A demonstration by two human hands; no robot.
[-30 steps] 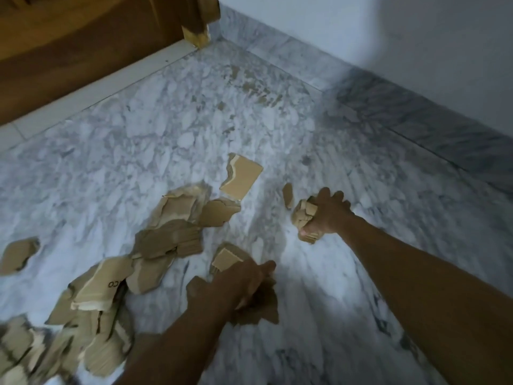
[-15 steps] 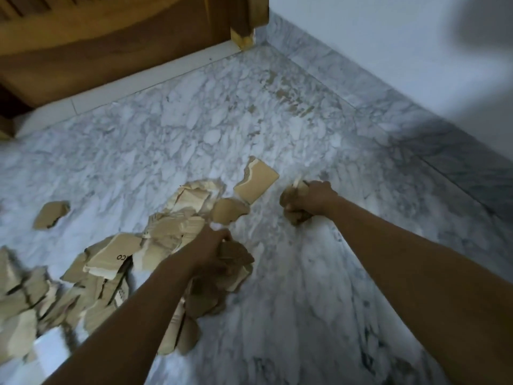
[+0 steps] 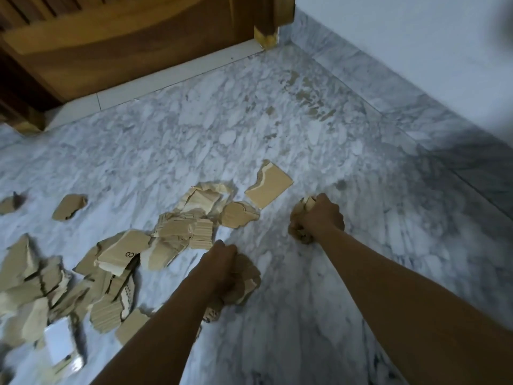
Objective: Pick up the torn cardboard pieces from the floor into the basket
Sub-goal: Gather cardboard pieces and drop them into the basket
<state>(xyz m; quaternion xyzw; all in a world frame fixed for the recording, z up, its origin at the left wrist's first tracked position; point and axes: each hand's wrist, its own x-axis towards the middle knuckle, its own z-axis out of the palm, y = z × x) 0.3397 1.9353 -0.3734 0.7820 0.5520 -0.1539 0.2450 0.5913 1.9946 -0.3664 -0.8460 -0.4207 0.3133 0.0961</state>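
Marble floor (image 3: 291, 129), torn tan cardboard pieces (image 3: 172, 237) scattered, corrugated edges

Both fists closed on cardboard scraps: left hand (image 3: 222, 262) lower centre, right hand (image 3: 322, 215) centre-right; loose cardboard pieces (image 3: 172, 234) scattered left on marble floor (image 3: 305, 315).

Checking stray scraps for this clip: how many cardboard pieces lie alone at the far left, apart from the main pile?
2: one piece left of the pile, another piece at the frame's left edge, partly cut off. More may lie out of view.

Printed letters "CO" on a torn cardboard piece (image 3: 122, 252).
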